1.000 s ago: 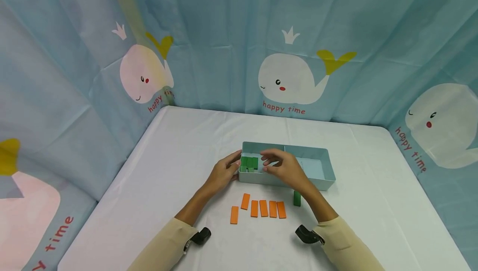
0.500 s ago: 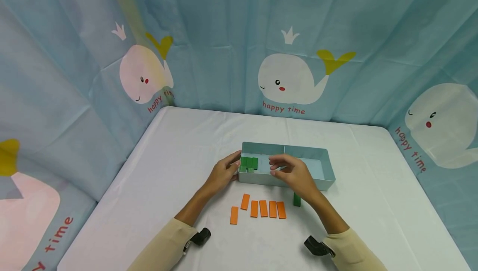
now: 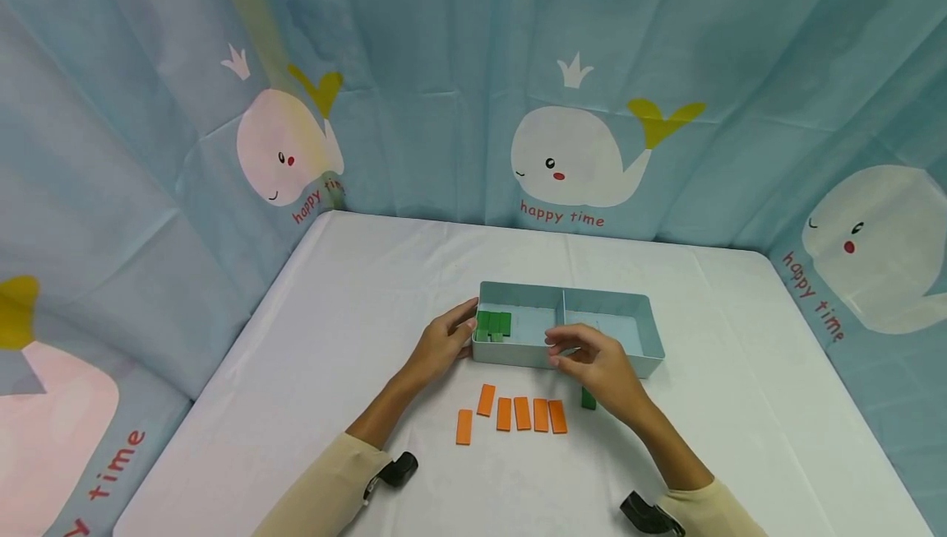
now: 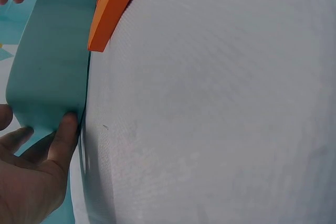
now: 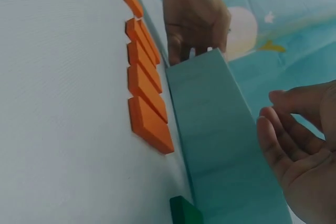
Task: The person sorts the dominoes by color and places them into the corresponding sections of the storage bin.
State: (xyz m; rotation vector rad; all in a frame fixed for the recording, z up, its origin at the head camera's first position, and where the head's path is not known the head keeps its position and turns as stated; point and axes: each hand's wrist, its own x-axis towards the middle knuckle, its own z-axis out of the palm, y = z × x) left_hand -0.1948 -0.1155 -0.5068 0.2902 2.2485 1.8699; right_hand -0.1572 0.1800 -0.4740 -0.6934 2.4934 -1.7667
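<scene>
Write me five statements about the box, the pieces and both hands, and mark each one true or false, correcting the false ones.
1. The left hand touches the left end of the blue-green box. True.
2. The green pieces in the box lie in its right compartment. False: they lie in the left compartment.
3. Six orange pieces lie on the white cloth. True.
4. The right hand grips an orange piece. False: it holds nothing that shows.
5. A lone green piece lies outside the box. True.
</scene>
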